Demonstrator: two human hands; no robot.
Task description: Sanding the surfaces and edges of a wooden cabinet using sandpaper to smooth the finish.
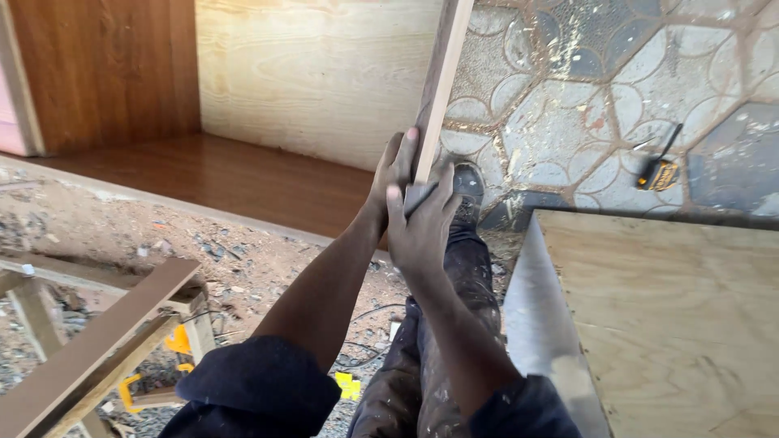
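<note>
Wood strip [438, 81], long, narrow and reddish-brown, runs from the top edge of the frame just right of centre down to the middle, leaning slightly so its lower end sits further left. Its flat face looks smooth and its edges straight. It stands in front of a pale plywood panel [316, 73] on its left and a patterned tile floor [592, 105] on its right.

The left hand [392, 174] wraps around the strip's lower end from the left side, its fingers [411, 146] closed on the wood, one fingertip showing on the front face. The right hand [422, 231] sits just below and in front, touching the left hand, its fingers curled around a small dark, thin thing held against the strip's bottom end; what that thing is cannot be told.

A dusty shoe [468, 191] shows just right of the hands. At the lower right lies a plywood sheet [673, 316]. A small yellow and black tool [659, 172] rests on the tiles at the upper right. Wooden boards [97, 341] lie at the lower left.
</note>
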